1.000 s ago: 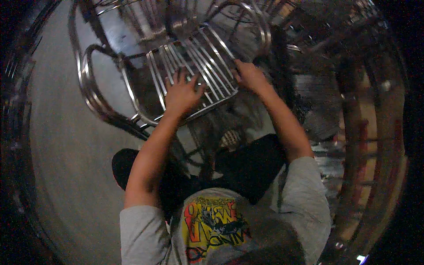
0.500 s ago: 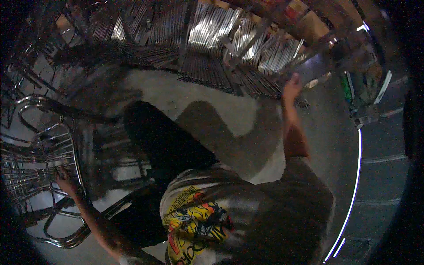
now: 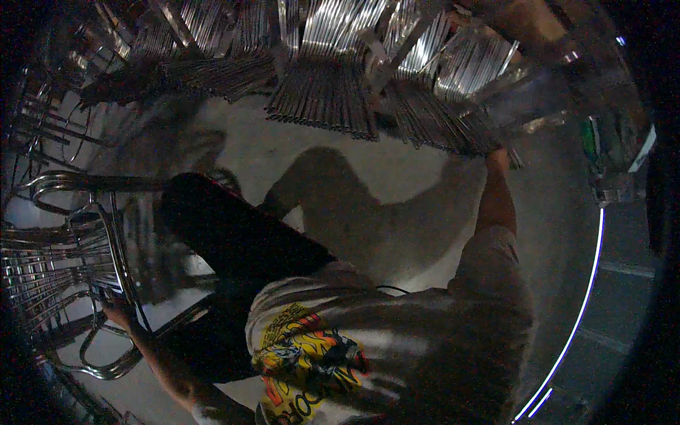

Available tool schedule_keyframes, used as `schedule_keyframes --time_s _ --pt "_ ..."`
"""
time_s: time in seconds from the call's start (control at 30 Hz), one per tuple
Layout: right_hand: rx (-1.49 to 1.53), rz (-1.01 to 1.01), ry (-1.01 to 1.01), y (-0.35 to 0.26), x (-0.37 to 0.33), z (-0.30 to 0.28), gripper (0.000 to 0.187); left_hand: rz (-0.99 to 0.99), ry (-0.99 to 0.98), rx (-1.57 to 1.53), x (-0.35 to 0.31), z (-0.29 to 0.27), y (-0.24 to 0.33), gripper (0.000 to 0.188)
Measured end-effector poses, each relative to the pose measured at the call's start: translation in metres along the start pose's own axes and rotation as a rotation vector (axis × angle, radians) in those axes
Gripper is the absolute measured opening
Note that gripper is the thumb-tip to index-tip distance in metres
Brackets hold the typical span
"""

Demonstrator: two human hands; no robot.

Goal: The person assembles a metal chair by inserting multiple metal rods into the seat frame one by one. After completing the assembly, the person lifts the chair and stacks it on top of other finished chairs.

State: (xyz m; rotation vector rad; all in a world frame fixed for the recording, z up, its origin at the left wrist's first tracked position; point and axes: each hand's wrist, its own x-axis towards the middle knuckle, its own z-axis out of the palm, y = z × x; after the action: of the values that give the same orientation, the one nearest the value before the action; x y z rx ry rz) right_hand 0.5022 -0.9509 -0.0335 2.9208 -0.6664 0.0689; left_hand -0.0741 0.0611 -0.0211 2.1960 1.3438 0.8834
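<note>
My left hand point(image 3: 119, 312) is low at the left, at a shiny bent-tube metal frame point(image 3: 117, 248) with thin parallel bars. Its fingers look curled at one of the frame's tubes, though the dim light blurs them. My right arm stretches forward, and my right hand point(image 3: 498, 157) is at the near ends of the rightmost stack of thin metal tubes point(image 3: 439, 124). Its fingers are lost in the dark among the tube ends, so their grip does not show.
More bundles of metal tubes point(image 3: 322, 103) lie across the far side, parted by upright bars. My dark-trousered leg point(image 3: 227, 227) is bent in front of me above the grey floor point(image 3: 262, 134). A bright white strip point(image 3: 582, 312) curves along the right, beside dark panels point(image 3: 613, 304).
My right hand has moved right and slightly down, onto the tube ends. The view has shifted, so the tube bundles show more fully. My left hand stays by the metal frame.
</note>
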Motion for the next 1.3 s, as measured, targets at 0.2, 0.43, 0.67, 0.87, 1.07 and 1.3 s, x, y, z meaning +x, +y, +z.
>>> schedule_keyframes --time_s 0.2,0.43,0.67,0.87,1.07,1.3 --pt "-0.22 -0.17 -0.095 -0.012 0.002 0.002 0.034 0.134 0.07 0.429 -0.003 -0.004 -0.023 0.047" --pt "-0.323 -0.255 0.189 0.0 0.009 0.013 0.035 0.209 0.0 0.55 0.002 -0.012 -0.057 0.039" --pt "-0.192 -0.14 0.052 0.011 0.032 -0.008 0.038 0.168 -0.062 0.689 0.002 -0.01 -0.035 0.048" --pt "-0.069 -0.024 0.041 0.007 0.023 -0.022 0.04 0.012 -0.093 0.394 0.002 -0.007 -0.031 0.051" --pt "0.245 0.212 0.171 0.007 0.016 -0.031 0.043 -0.047 -0.051 0.387 0.005 -0.022 -0.026 0.06" --pt "1.409 0.16 0.73 -0.022 -0.025 -0.099 0.04 0.137 0.093 0.123 0.002 -0.062 0.02 0.054"
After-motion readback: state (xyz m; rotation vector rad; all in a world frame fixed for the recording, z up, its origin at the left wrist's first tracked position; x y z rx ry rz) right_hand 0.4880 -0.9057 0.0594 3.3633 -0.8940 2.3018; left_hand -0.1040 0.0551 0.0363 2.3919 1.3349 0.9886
